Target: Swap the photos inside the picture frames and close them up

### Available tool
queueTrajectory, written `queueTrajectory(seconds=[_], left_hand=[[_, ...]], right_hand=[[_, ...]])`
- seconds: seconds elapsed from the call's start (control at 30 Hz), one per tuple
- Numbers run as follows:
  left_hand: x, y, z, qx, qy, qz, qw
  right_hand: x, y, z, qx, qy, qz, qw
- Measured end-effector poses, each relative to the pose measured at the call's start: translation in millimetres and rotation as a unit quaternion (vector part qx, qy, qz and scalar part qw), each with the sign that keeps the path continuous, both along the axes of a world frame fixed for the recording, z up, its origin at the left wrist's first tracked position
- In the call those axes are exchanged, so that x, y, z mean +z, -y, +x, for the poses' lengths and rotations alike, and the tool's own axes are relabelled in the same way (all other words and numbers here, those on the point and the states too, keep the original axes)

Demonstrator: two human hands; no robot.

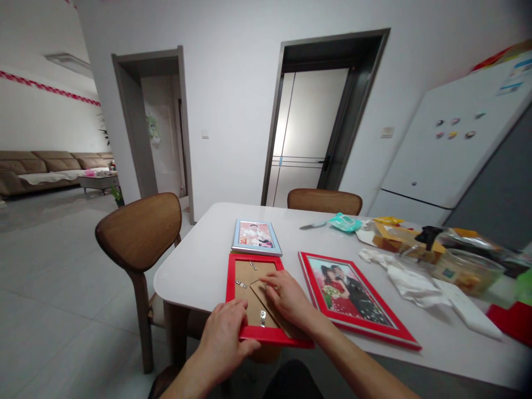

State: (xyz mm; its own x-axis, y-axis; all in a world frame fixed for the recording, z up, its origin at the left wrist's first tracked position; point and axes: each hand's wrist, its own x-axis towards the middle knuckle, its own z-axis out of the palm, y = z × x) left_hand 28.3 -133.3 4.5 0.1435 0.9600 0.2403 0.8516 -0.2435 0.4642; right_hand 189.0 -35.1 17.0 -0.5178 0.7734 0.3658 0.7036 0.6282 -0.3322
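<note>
A red picture frame (272, 333) lies face down at the near edge of the table, its back towards me. Its brown backing board (245, 270) carries small metal clips (263, 317) and a stand flap set at a slant. My left hand (224, 335) grips the frame's lower left corner, thumb at the near edge and fingers over the back. Across the right part of the backing, my right hand (288, 296) lies with bent fingers slightly apart, fingertips by the stand flap. It hides the frame's right side.
A blue-edged framed photo (255, 235) lies just beyond. At right is a larger red-framed couple photo (349, 293). Further off lie a knife (313, 225), a teal packet (346, 222), white tissues (411, 282) and a clear plastic tub (467, 271). A wooden chair (141, 233) stands left.
</note>
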Motion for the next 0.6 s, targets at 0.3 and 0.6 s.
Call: queueTrajectory(seconds=[0.3, 0.6], left_hand=[[-1.2, 1.1, -3.9, -0.009, -0.001, -0.008, 1.0], [5.1, 4.3, -4.4, -0.003, -0.004, -0.031, 1.0]], right_hand=[[-1.9, -4.1, -51.9, 0.055, 0.076, -0.012, 0.996], [-5.2, 1.3, -47.8, 0.083, 0.081, -0.008, 0.993]])
